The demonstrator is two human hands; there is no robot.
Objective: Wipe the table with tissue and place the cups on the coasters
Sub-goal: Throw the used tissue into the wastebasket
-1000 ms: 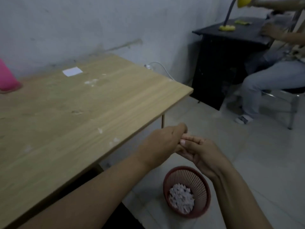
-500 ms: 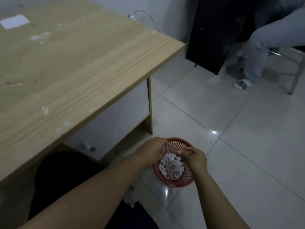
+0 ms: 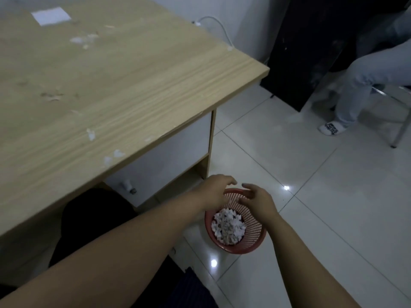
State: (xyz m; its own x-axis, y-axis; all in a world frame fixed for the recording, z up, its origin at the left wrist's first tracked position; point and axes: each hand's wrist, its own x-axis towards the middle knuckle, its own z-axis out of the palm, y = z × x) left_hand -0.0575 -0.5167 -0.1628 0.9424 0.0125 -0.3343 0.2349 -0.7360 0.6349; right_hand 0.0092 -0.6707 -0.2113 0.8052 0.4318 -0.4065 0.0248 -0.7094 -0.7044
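The wooden table fills the upper left, with small white scraps near its front edge and a white paper square at the far side. On the floor below its corner stands a red mesh basket holding crumpled white tissue. Both my hands hover over the basket's far rim. My left hand has its fingers spread and holds nothing. My right hand is also open and empty. No cups or coasters are in view.
A seated person's legs and a metal chair leg are at the right, beside a black cabinet. A white cable hangs behind the table. White floor tiles spread around the basket.
My view dropped from the table top to the floor. My hands moved down from in front of me to over the basket, and their fingers have spread open.
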